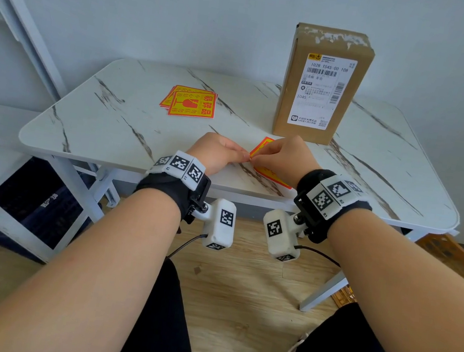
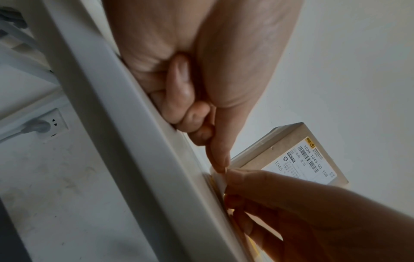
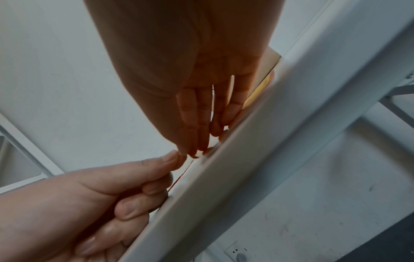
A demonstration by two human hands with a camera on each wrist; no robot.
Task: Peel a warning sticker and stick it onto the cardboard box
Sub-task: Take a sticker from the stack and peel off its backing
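Note:
A red-and-yellow warning sticker [image 1: 262,147] lies near the front edge of the marble table [image 1: 111,127], mostly hidden under my hands. My left hand [image 1: 244,156] pinches its near-left corner between thumb and forefinger, the other fingers curled. My right hand [image 1: 255,158] meets it at the same corner, and its thumb and fingertips pinch the sticker's edge. In the left wrist view the left hand [image 2: 220,165] holds the white backing corner of the sticker [image 2: 218,179] against the right hand [image 2: 237,177]. The cardboard box [image 1: 322,87] stands upright behind the hands, shipping label facing me.
A small stack of the same stickers [image 1: 190,103] lies left of the box on the table. A white shelf frame [image 1: 21,23] leans at the left and a dark crate [image 1: 37,204] sits under it. My knees are below the table's front edge.

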